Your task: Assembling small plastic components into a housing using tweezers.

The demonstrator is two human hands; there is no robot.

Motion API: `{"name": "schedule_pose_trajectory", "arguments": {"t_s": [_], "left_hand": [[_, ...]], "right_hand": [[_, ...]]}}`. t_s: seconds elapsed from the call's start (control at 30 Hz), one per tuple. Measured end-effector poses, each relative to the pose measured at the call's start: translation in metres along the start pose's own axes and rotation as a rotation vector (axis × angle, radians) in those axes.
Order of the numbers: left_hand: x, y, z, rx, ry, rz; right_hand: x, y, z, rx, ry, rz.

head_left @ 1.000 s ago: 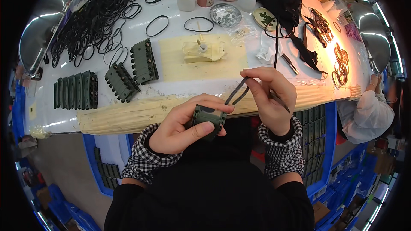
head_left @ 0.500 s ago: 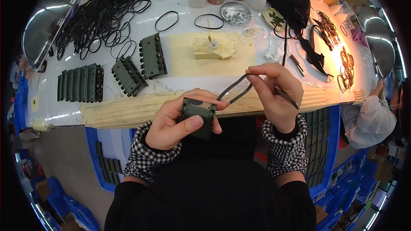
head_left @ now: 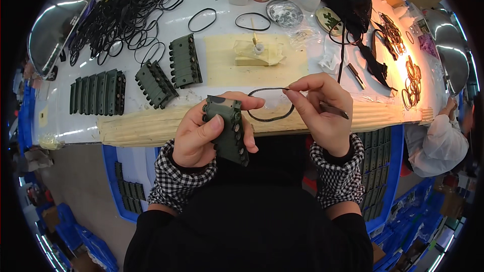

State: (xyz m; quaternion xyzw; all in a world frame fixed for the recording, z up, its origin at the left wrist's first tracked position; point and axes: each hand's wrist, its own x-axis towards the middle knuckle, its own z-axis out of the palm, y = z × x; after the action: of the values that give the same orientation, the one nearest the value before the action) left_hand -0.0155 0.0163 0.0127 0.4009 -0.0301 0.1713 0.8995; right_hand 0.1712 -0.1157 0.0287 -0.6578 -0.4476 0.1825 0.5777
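Note:
My left hand grips a dark green model tank hull, its small wheels facing right and its lower end tilted toward me. The index finger sticks out to the right, near a black rubber track loop. Thumb and index finger of my right hand pinch that loop at its upper right edge. It hangs open as an oval, beside the hull and not around it. A thin dark tool, seemingly tweezers, lies tucked in the right palm.
Several green hulls stand at the table's left, below a heap of black loops. A yellowish taped block with a stick in it sits mid-table. Blue trays hold more parts below. Another person's white sleeve shows at right.
The hull has turned and tilted, so its row of wheels now shows. The track loop has opened from a narrow, folded shape into a wide oval, and the left index finger has straightened.

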Motion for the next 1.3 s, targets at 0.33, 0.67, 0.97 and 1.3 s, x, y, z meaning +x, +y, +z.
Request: {"name": "schedule_pose_trajectory", "arguments": {"t_s": [0.33,0.67,0.97,1.3], "left_hand": [[0.001,-0.002,0.004,0.035,0.05,-0.038],[0.0,-0.006,0.001,0.041,0.027,-0.081],[-0.001,-0.009,0.003,-0.037,0.032,-0.128],[0.007,-0.006,0.002,-0.298,0.101,0.0]], "right_hand": [[-0.001,0.004,0.006,0.14,0.008,0.063],[0.001,-0.002,0.006,0.398,-0.086,0.158],[0.001,0.001,0.008,0.244,-0.021,0.022],[-0.009,0.001,0.017,-0.098,-0.199,-0.257]]}}
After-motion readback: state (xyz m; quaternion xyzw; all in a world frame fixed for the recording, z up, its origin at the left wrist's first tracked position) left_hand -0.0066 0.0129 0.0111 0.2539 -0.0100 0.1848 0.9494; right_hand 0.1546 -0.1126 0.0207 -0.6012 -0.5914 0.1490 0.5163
